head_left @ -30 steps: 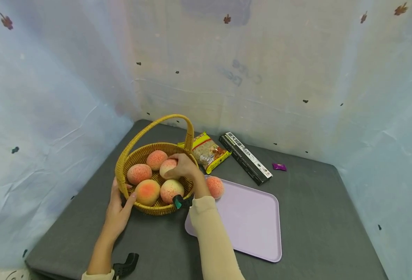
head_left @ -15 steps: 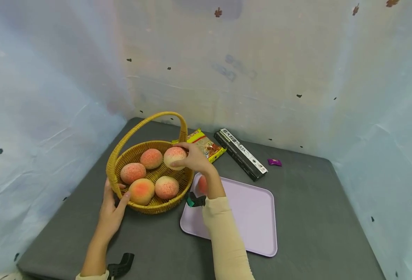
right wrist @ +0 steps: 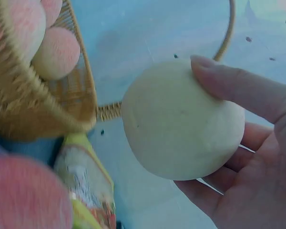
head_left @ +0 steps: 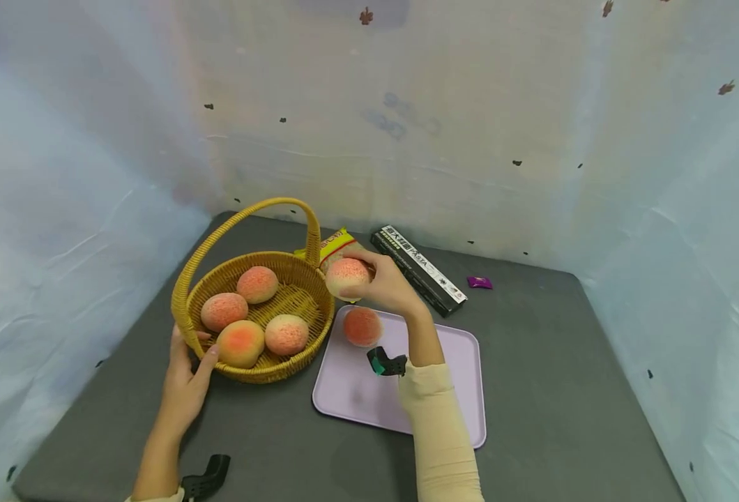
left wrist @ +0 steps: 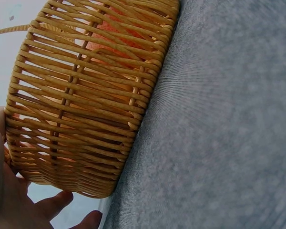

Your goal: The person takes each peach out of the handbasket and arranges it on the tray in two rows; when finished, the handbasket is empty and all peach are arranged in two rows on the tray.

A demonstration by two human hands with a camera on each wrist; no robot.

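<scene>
My right hand (head_left: 390, 282) holds a peach (head_left: 347, 277) in the air, just right of the yellow wicker basket (head_left: 309, 348). In the right wrist view the thumb and fingers grip the pale side of that peach (right wrist: 181, 124). My left hand (head_left: 184, 383) grips the basket's left rim, its thumb over the edge; the left wrist view shows fingers against the woven wall (left wrist: 81, 114). Several peaches lie in the basket, one of them more orange (head_left: 240, 344). Another peach (head_left: 362, 327) rests on the lilac tray (head_left: 363, 404), below the raised one.
Behind the right hand a yellow food packet (head_left: 328, 247) lies partly hidden. Beside it is a long black pasta box (head_left: 420, 270), and farther right a small purple packet (head_left: 480, 282). The basket's tall handle (head_left: 244, 209) arches over it. Sheeting hangs around the grey table (head_left: 551, 376).
My right hand has lifted a peach out of the basket and carried it right, toward the tray. The left hand keeps its grip on the rim. The head view has shifted slightly.
</scene>
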